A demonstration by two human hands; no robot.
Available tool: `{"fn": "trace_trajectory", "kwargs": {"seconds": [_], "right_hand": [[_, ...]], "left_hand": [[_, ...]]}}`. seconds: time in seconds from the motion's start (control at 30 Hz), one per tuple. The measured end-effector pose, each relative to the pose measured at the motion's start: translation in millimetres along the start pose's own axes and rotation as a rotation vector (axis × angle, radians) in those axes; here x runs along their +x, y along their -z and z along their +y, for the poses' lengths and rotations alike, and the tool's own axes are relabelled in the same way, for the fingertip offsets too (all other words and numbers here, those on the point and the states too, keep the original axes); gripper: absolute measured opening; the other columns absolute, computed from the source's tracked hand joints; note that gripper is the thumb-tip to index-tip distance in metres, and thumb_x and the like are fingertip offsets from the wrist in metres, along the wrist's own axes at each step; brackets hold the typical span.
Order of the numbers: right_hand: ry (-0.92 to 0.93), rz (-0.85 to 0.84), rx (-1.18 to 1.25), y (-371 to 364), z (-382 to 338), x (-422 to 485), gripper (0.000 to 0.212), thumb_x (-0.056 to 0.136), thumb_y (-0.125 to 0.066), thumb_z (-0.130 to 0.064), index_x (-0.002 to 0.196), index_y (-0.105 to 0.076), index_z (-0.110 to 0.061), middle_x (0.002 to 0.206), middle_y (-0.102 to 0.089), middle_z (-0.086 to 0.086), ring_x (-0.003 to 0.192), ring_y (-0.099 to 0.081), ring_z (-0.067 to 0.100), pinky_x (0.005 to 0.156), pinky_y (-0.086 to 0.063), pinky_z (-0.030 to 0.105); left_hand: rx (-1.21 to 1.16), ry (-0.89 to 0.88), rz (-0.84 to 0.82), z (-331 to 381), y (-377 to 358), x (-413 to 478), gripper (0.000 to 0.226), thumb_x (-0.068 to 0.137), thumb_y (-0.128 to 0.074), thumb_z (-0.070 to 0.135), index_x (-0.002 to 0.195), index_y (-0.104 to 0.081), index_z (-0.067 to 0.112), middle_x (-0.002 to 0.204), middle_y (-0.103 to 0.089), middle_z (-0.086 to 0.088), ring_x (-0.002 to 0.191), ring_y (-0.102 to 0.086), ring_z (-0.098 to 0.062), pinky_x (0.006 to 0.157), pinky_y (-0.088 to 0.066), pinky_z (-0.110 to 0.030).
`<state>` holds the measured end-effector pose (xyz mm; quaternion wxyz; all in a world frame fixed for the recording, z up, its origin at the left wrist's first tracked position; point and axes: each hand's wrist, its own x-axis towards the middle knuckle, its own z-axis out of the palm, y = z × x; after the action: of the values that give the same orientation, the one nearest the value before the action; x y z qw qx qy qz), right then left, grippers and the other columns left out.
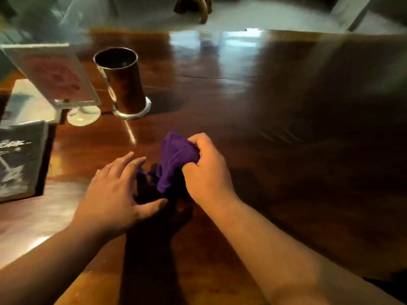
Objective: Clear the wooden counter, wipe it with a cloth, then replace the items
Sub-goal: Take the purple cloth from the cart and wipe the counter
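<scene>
A crumpled purple cloth hangs bunched just above the glossy dark wooden counter, near its front middle. My right hand is closed around the cloth's upper right part. My left hand lies beside the cloth's lower left with fingers spread, its fingertips and thumb touching the dark lower folds. A tall metal cup stands upright at the back left. Next to it a clear sign holder rests on a round white base.
A dark book or menu lies at the left edge, with a pale card behind it. The counter's far edge meets a light floor, where a curved wooden chair leg shows. The frame is blurred.
</scene>
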<state>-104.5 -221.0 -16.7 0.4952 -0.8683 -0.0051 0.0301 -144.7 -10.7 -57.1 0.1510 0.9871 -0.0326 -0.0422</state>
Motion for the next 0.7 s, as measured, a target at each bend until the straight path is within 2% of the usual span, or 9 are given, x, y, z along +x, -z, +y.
{"fn": "trace_trajectory", "kwargs": {"seconds": [0.07, 0.2, 0.27, 0.33, 0.4, 0.47, 0.57, 0.63, 0.7], "right_hand": [[-0.009, 0.089, 0.015, 45, 16, 17, 0.034, 0.069, -0.052, -0.020, 0.100, -0.055, -0.035, 0.093, -0.066, -0.010, 0.083, -0.062, 0.012, 0.069, -0.050, 0.036], [-0.045, 0.247, -0.017, 125, 51, 51, 0.029, 0.067, -0.051, -0.019, 0.092, -0.056, -0.032, 0.085, -0.067, -0.012, 0.077, -0.062, 0.009, 0.068, -0.049, 0.037], [-0.066, 0.318, -0.057, 155, 70, 66, 0.027, 0.070, -0.052, -0.017, 0.093, -0.059, -0.029, 0.085, -0.068, -0.009, 0.079, -0.065, 0.017, 0.071, -0.052, 0.042], [-0.107, 0.392, -0.120, 180, 93, 81, 0.021, 0.079, -0.057, -0.016, 0.094, -0.059, -0.029, 0.085, -0.068, -0.009, 0.080, -0.066, 0.022, 0.071, -0.053, 0.045], [-0.153, 0.478, -0.192, 198, 115, 100, 0.015, 0.087, -0.059, -0.020, 0.098, -0.059, -0.030, 0.086, -0.066, -0.010, 0.081, -0.066, 0.023, 0.072, -0.054, 0.046], [-0.196, 0.531, -0.254, 209, 136, 120, 0.014, 0.091, -0.058, -0.025, 0.105, -0.060, -0.029, 0.093, -0.066, -0.006, 0.087, -0.066, 0.024, 0.075, -0.054, 0.048], [-0.246, 0.430, -0.394, 196, 154, 145, 0.028, 0.090, -0.061, -0.026, 0.118, -0.061, -0.028, 0.114, -0.065, 0.006, 0.098, -0.063, 0.032, 0.075, -0.045, 0.037], [-0.212, 0.271, -0.631, 170, 155, 153, 0.036, 0.086, -0.065, -0.029, 0.122, -0.063, -0.030, 0.120, -0.061, 0.008, 0.102, -0.060, 0.036, 0.073, -0.041, 0.038], [-0.117, 0.178, -0.784, 141, 147, 157, 0.036, 0.082, -0.068, -0.031, 0.118, -0.067, -0.030, 0.120, -0.060, 0.005, 0.102, -0.056, 0.033, 0.073, -0.045, 0.039]], "left_hand": [[-0.005, -0.025, 0.012, 32, -11, 36, 0.122, 0.059, -0.042, 0.106, 0.156, -0.035, 0.032, 0.165, -0.035, -0.005, 0.147, -0.035, -0.033, 0.116, -0.033, -0.061], [-0.029, -0.020, -0.018, 87, -39, 92, 0.126, 0.053, -0.040, 0.110, 0.157, -0.025, 0.041, 0.169, -0.025, 0.002, 0.150, -0.028, -0.030, 0.118, -0.032, -0.060], [-0.060, -0.003, -0.093, 107, -55, 112, 0.129, 0.049, -0.038, 0.112, 0.158, -0.019, 0.045, 0.171, -0.016, 0.006, 0.154, -0.018, -0.028, 0.119, -0.023, -0.067], [-0.009, 0.020, -0.146, 121, -73, 124, 0.130, 0.047, -0.030, 0.114, 0.159, -0.012, 0.049, 0.173, -0.006, 0.010, 0.157, 0.000, -0.023, 0.117, -0.007, -0.074], [0.102, 0.033, -0.116, 127, -90, 127, 0.130, 0.049, -0.021, 0.115, 0.161, -0.009, 0.049, 0.174, 0.000, 0.010, 0.156, 0.013, -0.022, 0.114, 0.004, -0.077], [0.154, 0.019, -0.053, 129, -98, 127, 0.126, 0.055, -0.020, 0.113, 0.161, -0.015, 0.046, 0.174, -0.007, 0.005, 0.157, 0.011, -0.025, 0.114, 0.004, -0.076], [0.153, -0.009, -0.025, 129, -99, 127, 0.123, 0.060, -0.027, 0.110, 0.161, -0.027, 0.041, 0.173, -0.018, 0.001, 0.159, 0.002, -0.030, 0.116, 0.000, -0.077], [0.165, -0.008, -0.034, 130, -99, 129, 0.123, 0.061, -0.029, 0.110, 0.162, -0.029, 0.040, 0.173, -0.018, 0.000, 0.159, 0.001, -0.030, 0.116, 0.000, -0.076], [0.178, -0.005, -0.050, 131, -98, 129, 0.122, 0.061, -0.032, 0.109, 0.161, -0.032, 0.038, 0.172, -0.021, -0.001, 0.159, -0.002, -0.031, 0.116, -0.002, -0.077]]}}
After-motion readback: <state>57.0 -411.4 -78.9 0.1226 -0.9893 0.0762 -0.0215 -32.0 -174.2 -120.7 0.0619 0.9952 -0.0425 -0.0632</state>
